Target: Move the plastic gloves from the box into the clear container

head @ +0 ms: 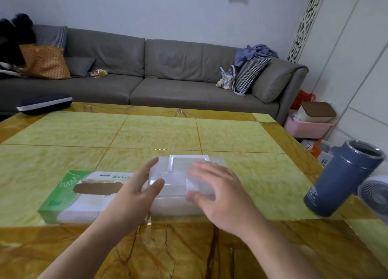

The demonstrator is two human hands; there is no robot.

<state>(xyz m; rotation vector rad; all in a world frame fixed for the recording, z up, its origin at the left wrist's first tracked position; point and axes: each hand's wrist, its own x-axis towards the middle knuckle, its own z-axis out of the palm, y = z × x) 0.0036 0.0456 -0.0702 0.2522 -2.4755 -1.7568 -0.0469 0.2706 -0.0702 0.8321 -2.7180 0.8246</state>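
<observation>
A green and white glove box (69,197) lies flat on the table (262,180), its torn top slot showing brown card. Just right of it stands the clear container (174,184) with a lid that has a white rectangular frame. My left hand (136,194) rests against the container's left end, thumb and fingers spread along its side. My right hand (216,192) lies over the lid's right part with its fingers straight and blurred. No gloves can be made out in the box slot. Whitish contents show faintly through the container wall.
A blue-grey steel tumbler (344,178) stands open at the table's right edge, with a small white fan (375,192) beyond it. A dark cushion (44,103) lies at the far left corner. A grey sofa (168,73) runs behind the table.
</observation>
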